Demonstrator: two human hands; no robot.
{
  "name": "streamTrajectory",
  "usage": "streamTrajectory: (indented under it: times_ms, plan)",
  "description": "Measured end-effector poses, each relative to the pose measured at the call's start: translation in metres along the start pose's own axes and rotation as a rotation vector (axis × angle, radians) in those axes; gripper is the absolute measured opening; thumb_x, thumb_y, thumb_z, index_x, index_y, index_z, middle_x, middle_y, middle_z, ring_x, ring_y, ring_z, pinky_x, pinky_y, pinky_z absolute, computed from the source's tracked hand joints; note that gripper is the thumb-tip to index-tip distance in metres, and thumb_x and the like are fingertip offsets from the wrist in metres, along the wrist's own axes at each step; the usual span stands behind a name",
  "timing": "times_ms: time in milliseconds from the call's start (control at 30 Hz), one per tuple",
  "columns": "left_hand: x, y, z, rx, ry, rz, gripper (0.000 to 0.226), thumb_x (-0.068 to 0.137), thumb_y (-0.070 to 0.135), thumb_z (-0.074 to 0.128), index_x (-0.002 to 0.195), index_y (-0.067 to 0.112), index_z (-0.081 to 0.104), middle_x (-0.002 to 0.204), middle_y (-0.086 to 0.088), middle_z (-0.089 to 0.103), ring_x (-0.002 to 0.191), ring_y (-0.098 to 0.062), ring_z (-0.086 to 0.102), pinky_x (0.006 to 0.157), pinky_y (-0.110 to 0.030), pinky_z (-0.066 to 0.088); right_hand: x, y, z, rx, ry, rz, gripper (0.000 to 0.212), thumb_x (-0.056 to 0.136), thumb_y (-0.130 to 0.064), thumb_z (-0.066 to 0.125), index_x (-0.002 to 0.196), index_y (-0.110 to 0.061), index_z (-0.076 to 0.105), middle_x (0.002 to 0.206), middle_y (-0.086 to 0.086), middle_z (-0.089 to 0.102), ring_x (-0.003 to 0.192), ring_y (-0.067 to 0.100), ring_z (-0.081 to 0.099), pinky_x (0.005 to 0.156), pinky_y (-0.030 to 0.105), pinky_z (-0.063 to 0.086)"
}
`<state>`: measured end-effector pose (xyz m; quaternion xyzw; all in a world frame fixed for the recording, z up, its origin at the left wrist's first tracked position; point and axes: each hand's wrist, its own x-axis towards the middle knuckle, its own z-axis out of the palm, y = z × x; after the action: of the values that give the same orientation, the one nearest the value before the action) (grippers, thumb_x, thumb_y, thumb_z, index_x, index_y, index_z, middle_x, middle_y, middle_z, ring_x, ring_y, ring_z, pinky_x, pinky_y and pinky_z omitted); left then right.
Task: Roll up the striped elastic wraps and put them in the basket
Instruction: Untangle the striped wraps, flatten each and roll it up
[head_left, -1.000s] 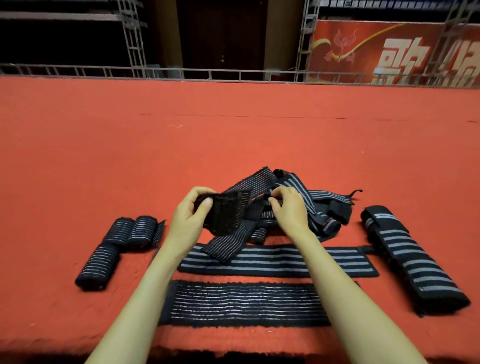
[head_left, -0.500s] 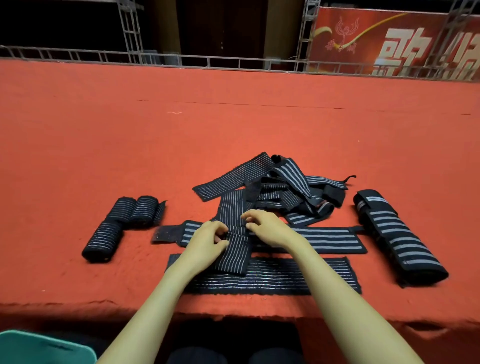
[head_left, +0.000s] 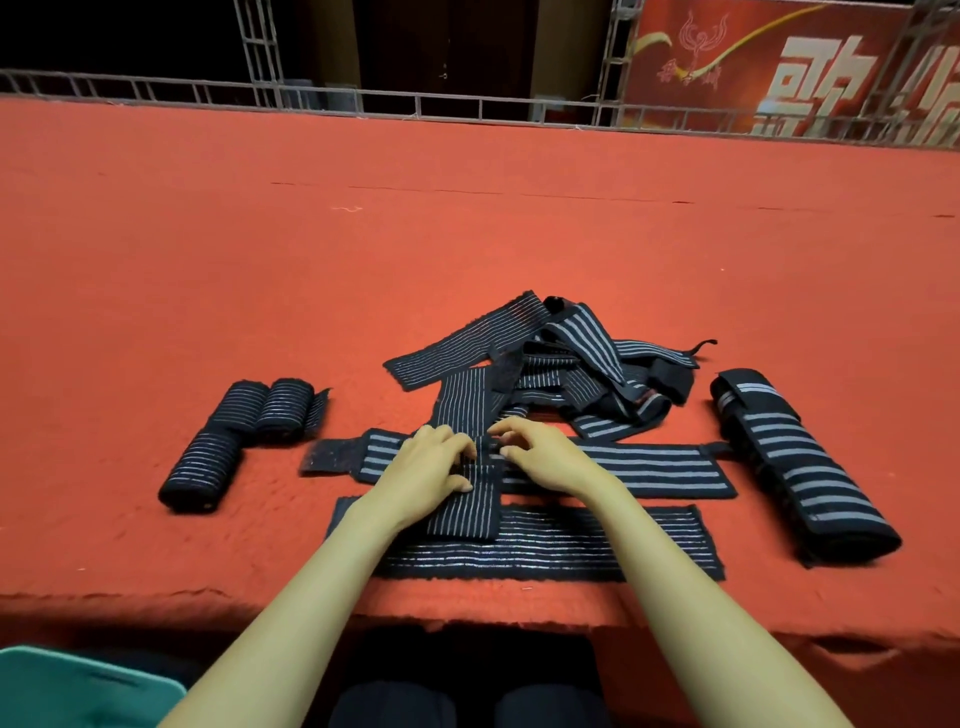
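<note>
My left grip (head_left: 431, 467) and right grip (head_left: 545, 457) now pinch the wrap (head_left: 462, 514), laid flat at the pile's (head_left: 571, 364) 6 o'clock, ready to roll.

A wide tabletop (head_left: 467, 234) is covered with red felt cloth, and the near edge of this cloth looks rough and a little torn. One small pale thread (head_left: 347, 209) lies on it, far from the edge. Behind the tabletop runs a low metal railing (head_left: 363, 101). A truss post (head_left: 257, 47) stands at the left, beside a dark door (head_left: 441, 47). At the right hangs a red banner (head_left: 727, 62) with big white characters.
</note>
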<state>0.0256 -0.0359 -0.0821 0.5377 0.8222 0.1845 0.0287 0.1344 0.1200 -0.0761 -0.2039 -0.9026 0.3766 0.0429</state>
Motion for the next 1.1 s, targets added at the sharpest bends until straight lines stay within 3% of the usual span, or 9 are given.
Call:
streamTrajectory:
  times_ms: [67, 200, 400, 567, 700, 800, 867, 967, 1100]
  plan:
    - [0.002, 0.003, -0.003, 0.041, 0.032, 0.034, 0.021, 0.086, 0.03, 0.064, 0.104, 0.021, 0.06, 0.098, 0.007, 0.051, 0.101, -0.016, 0.042, 0.091, -0.031, 0.034, -0.001, 0.0, 0.002, 0.028, 0.03, -0.023, 0.032, 0.097, -0.01, 0.048, 0.125, -0.024, 0.056, 0.124, -0.001, 0.06, 0.114, 0.011, 0.054, 0.094, 0.024, 0.041]
    - [-0.003, -0.001, -0.013, -0.24, 0.246, -0.002, 0.003, 0.087, 0.02, 0.064, 0.085, 0.018, 0.063, 0.082, 0.011, 0.05, 0.083, -0.012, 0.049, 0.078, -0.03, 0.04, -0.008, -0.006, 0.002, 0.223, 0.09, -0.143, 0.028, 0.098, -0.013, 0.047, 0.116, -0.032, 0.059, 0.121, -0.011, 0.061, 0.115, 0.0, 0.053, 0.099, 0.02, 0.041]
    - [-0.01, -0.009, -0.004, -0.121, 0.02, -0.025, 0.029, 0.085, 0.024, 0.067, 0.112, 0.017, 0.059, 0.108, 0.003, 0.055, 0.107, -0.013, 0.046, 0.095, -0.028, 0.037, -0.012, -0.005, 0.005, 0.199, 0.025, -0.097, 0.03, 0.096, -0.007, 0.05, 0.12, -0.024, 0.058, 0.116, -0.009, 0.062, 0.112, 0.004, 0.056, 0.103, 0.029, 0.043]
    - [-0.01, -0.002, -0.004, -0.05, 0.141, 0.002, 0.013, 0.082, 0.022, 0.068, 0.093, 0.018, 0.063, 0.088, 0.008, 0.051, 0.093, -0.015, 0.048, 0.085, -0.031, 0.038, -0.023, 0.0, 0.01, 0.218, 0.072, -0.077, 0.033, 0.094, -0.003, 0.05, 0.118, -0.023, 0.059, 0.117, -0.007, 0.064, 0.112, 0.004, 0.057, 0.104, 0.033, 0.043]
    - [-0.018, 0.01, -0.023, -0.479, 0.298, 0.018, 0.009, 0.082, 0.011, 0.068, 0.081, 0.017, 0.061, 0.077, 0.01, 0.057, 0.075, -0.006, 0.051, 0.071, -0.023, 0.04, -0.028, -0.002, 0.004, 0.378, 0.078, -0.163, 0.051, 0.086, 0.012, 0.047, 0.118, -0.026, 0.061, 0.124, -0.006, 0.061, 0.12, 0.005, 0.052, 0.105, 0.027, 0.04]
    - [-0.025, 0.019, -0.043, -0.857, 0.233, -0.011, 0.008, 0.087, 0.009, 0.063, 0.085, 0.014, 0.057, 0.074, 0.012, 0.055, 0.07, -0.003, 0.049, 0.067, -0.016, 0.039, -0.026, -0.008, -0.004, 0.493, 0.077, -0.192, 0.044, 0.086, 0.008, 0.058, 0.125, -0.013, 0.059, 0.127, 0.001, 0.062, 0.12, 0.013, 0.055, 0.105, 0.031, 0.042]
    - [-0.025, 0.022, -0.05, -0.968, 0.221, -0.005, 0.009, 0.089, 0.008, 0.061, 0.086, 0.016, 0.056, 0.079, 0.008, 0.057, 0.075, -0.004, 0.052, 0.07, -0.016, 0.041, -0.025, -0.013, -0.007, 0.439, 0.13, -0.205, 0.033, 0.086, -0.005, 0.066, 0.118, -0.012, 0.064, 0.119, 0.002, 0.066, 0.114, 0.016, 0.059, 0.103, 0.036, 0.043]
    - [-0.019, 0.017, -0.051, -1.02, 0.45, -0.128, 0.014, 0.089, 0.007, 0.06, 0.085, 0.02, 0.056, 0.081, 0.008, 0.058, 0.075, -0.002, 0.054, 0.07, -0.016, 0.044, -0.028, -0.026, -0.017, 0.285, 0.342, -0.196, 0.005, 0.086, -0.017, 0.066, 0.091, -0.019, 0.067, 0.088, -0.001, 0.069, 0.085, 0.022, 0.062, 0.084, 0.041, 0.048]
    - [-0.019, -0.014, -0.049, -1.13, 0.805, -0.436, 0.018, 0.092, 0.008, 0.056, 0.083, 0.022, 0.051, 0.089, -0.002, 0.055, 0.068, -0.011, 0.056, 0.064, -0.022, 0.048, -0.032, -0.02, -0.054, -0.047, 0.767, -0.171, 0.014, 0.087, -0.007, 0.059, 0.098, -0.008, 0.065, 0.097, 0.006, 0.067, 0.096, 0.026, 0.058, 0.088, 0.041, 0.042]
